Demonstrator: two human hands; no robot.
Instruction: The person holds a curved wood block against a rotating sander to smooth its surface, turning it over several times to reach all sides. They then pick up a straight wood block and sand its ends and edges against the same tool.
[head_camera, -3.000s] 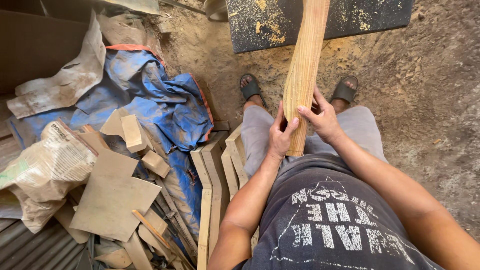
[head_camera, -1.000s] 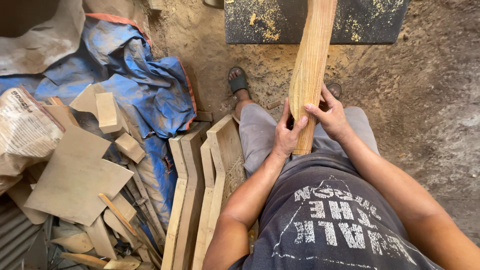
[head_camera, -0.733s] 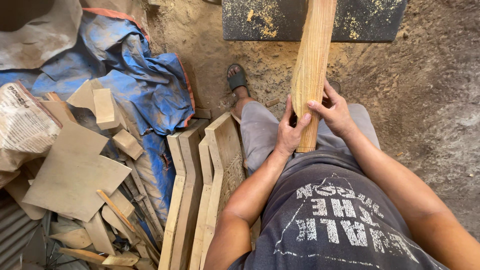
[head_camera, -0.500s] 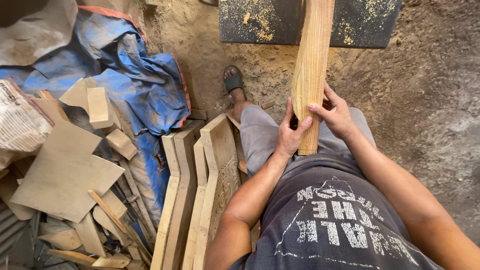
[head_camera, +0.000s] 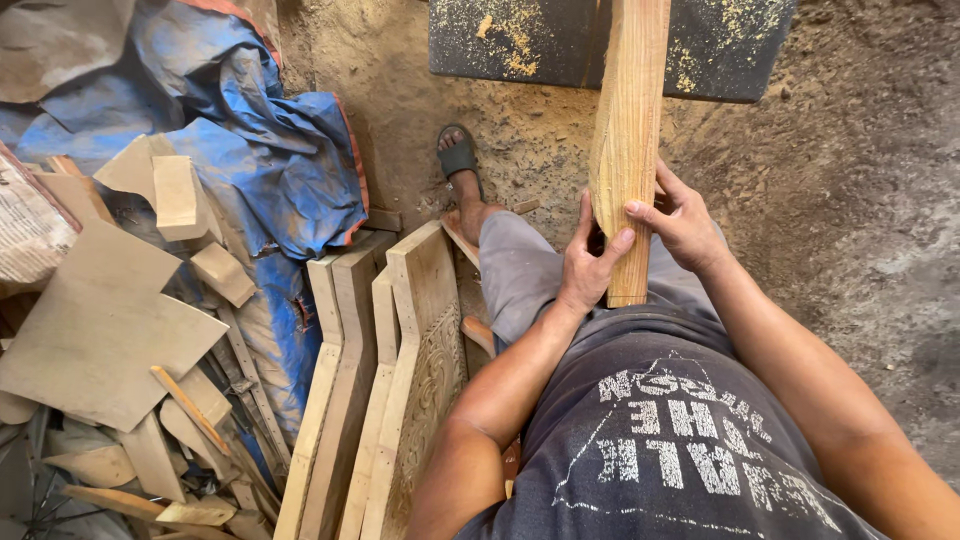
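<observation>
A long pale wooden plank (head_camera: 628, 130) stands nearly upright in front of me, its lower end resting near my lap. My left hand (head_camera: 588, 258) wraps around its left edge close to the bottom. On the opposite edge, my right hand (head_camera: 683, 222) presses against the plank, thumb across the face. I am seated, grey trousers and a dark printed shirt below, one sandalled foot (head_camera: 458, 160) on the dirt floor.
A dark slab dusted with sawdust (head_camera: 520, 45) lies ahead. Several carved and plain boards (head_camera: 400, 370) lean at my left. Further left are wood offcuts (head_camera: 110, 330), a blue tarp (head_camera: 270, 170) and crumpled paper sacks. Bare earth spreads to the right.
The view has swung slightly left and down; the pile of offcuts has slid left. Both hands keep their hold on the plank, which stays nearly upright.
</observation>
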